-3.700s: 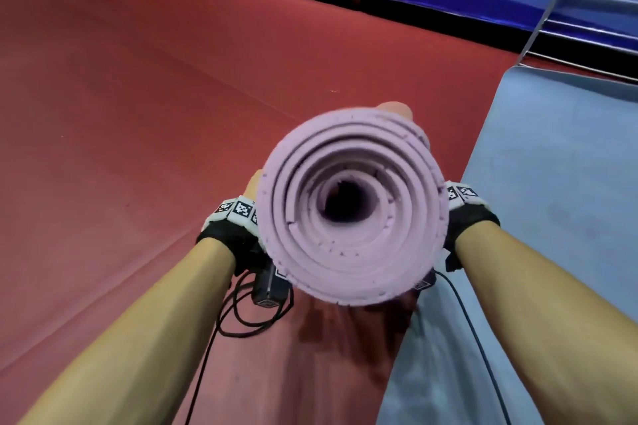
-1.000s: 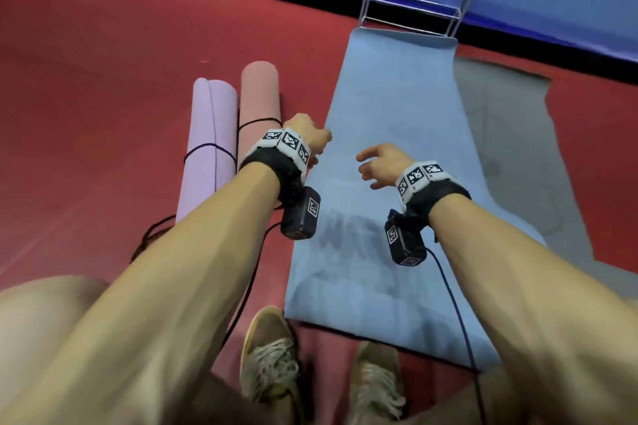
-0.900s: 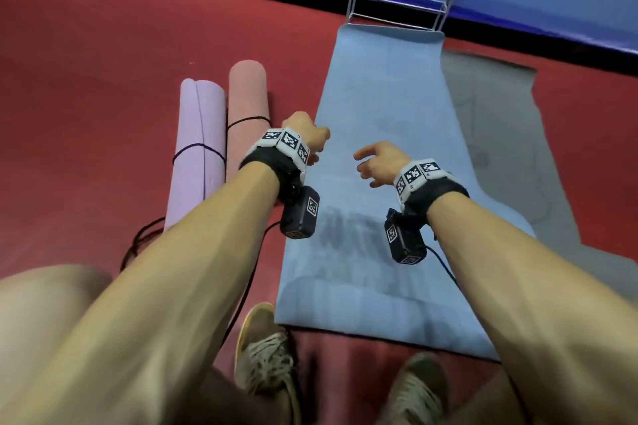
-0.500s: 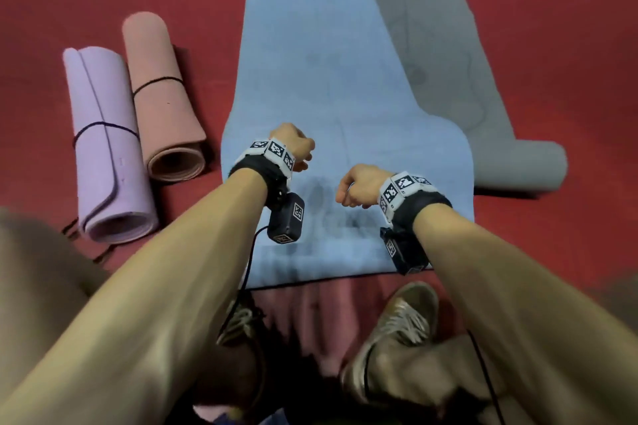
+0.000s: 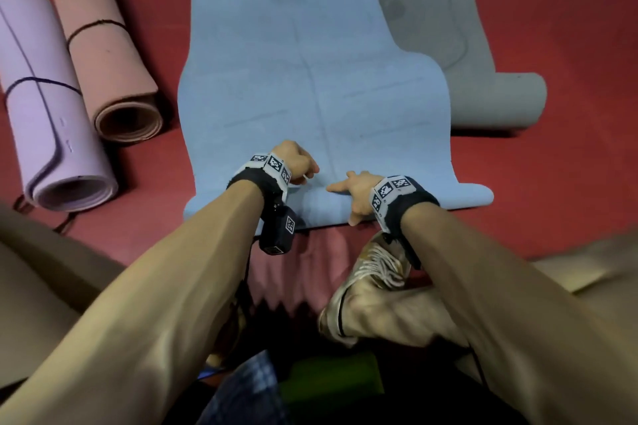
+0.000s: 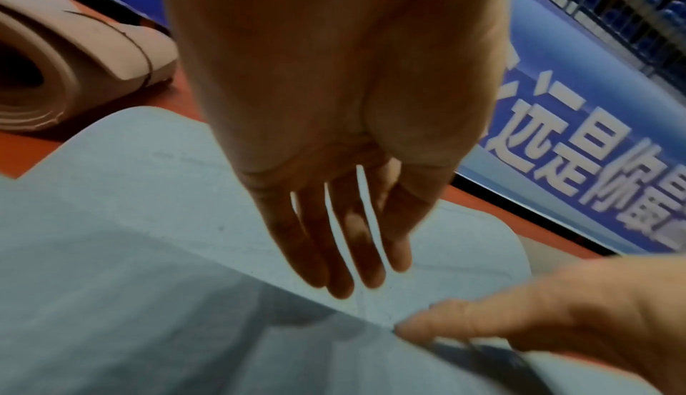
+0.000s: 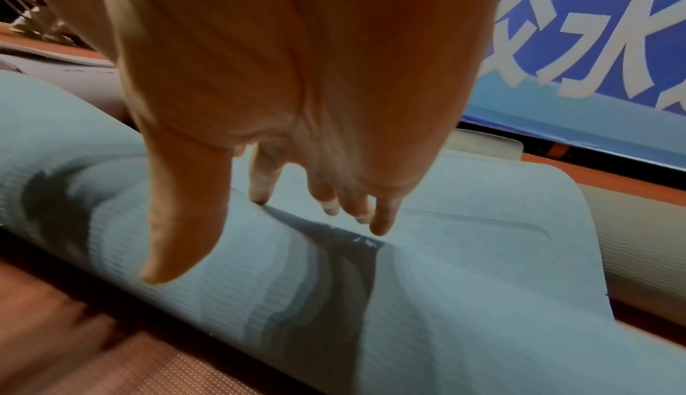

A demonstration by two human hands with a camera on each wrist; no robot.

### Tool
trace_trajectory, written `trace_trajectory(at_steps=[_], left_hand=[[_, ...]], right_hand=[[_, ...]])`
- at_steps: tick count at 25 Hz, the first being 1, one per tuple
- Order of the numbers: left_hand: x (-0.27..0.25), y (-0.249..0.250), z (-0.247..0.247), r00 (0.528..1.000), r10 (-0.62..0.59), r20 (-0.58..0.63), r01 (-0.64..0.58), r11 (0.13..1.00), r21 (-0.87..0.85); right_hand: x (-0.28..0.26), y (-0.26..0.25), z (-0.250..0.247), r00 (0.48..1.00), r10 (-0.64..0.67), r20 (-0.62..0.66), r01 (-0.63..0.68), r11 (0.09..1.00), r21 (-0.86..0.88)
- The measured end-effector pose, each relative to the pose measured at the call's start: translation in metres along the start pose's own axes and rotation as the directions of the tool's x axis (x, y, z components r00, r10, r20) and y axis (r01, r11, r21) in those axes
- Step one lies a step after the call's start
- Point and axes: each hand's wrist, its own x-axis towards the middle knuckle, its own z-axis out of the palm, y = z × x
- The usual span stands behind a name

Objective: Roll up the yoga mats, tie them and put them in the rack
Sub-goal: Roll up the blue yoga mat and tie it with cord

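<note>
A blue yoga mat (image 5: 310,62) lies unrolled on the red floor, its near end turned over into a first low fold (image 7: 464,269). My left hand (image 5: 297,162) is over that fold left of centre; in the left wrist view its fingers (image 6: 334,240) are straight, just above the blue mat (image 6: 130,196). My right hand (image 5: 352,188) has its fingertips (image 7: 260,193) on the folded edge, thumb hanging on the near side. A lilac roll (image 5: 45,114) and a pink roll (image 5: 103,55), each tied with a dark cord, lie to the left.
A grey mat (image 5: 448,10) lies under and right of the blue one, its near end rolled (image 5: 497,100). My shoe (image 5: 373,272) and knees are close behind the blue mat's end. A blue banner wall (image 6: 557,108) runs along the far side.
The lilac roll I held upright earlier now lies tied beside the pink one. In the last second both hands came down to the blue mat's near end, which is now folded over.
</note>
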Motion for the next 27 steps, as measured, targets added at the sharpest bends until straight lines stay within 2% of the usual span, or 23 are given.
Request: trace_trajectory(at_steps=[2,4,6,8,10,12,15,21,24,27], left_hand=[[-0.003,-0.004,0.003,0.990,0.041,0.133,-0.074,0.966,0.249],[-0.005,-0.010,0.011,0.975,0.046,0.216,-0.152,0.850,0.505],[-0.007,-0.014,0.023,0.968,0.093,0.234,-0.230,0.706,0.670],[-0.011,-0.016,0.038,0.967,0.129,0.220,-0.254,0.554,0.793],[-0.010,-0.019,0.052,0.968,0.155,0.197,-0.248,0.462,0.851],[-0.006,-0.023,0.061,0.974,0.150,0.172,-0.222,0.453,0.864],[-0.004,-0.021,0.056,0.974,0.129,0.187,-0.226,0.483,0.846],[0.000,-0.018,0.018,0.984,0.097,0.150,-0.176,0.395,0.902],[-0.003,-0.027,-0.004,0.984,-0.040,0.175,-0.144,0.406,0.903],[0.007,-0.050,-0.007,0.958,-0.179,0.225,-0.112,0.488,0.866]], right_hand=[[0.006,0.000,0.001,1.000,-0.007,-0.024,0.009,0.999,0.050],[0.009,0.001,0.003,0.999,-0.001,-0.039,0.006,0.992,0.125],[0.011,0.003,0.004,0.998,0.020,-0.058,-0.011,0.989,0.148],[0.014,0.006,0.007,0.995,0.042,-0.086,-0.027,0.985,0.169],[0.018,0.010,0.006,0.993,0.066,-0.101,-0.044,0.977,0.209],[0.020,0.014,0.002,0.990,0.083,-0.111,-0.049,0.959,0.280],[0.017,0.019,-0.006,0.984,0.109,-0.143,-0.045,0.919,0.391],[0.020,0.009,0.005,0.989,0.110,-0.103,-0.080,0.962,0.261],[0.027,-0.009,0.011,0.989,0.088,-0.121,-0.037,0.928,0.371],[0.034,-0.021,0.007,0.993,0.067,-0.093,-0.020,0.897,0.441]])
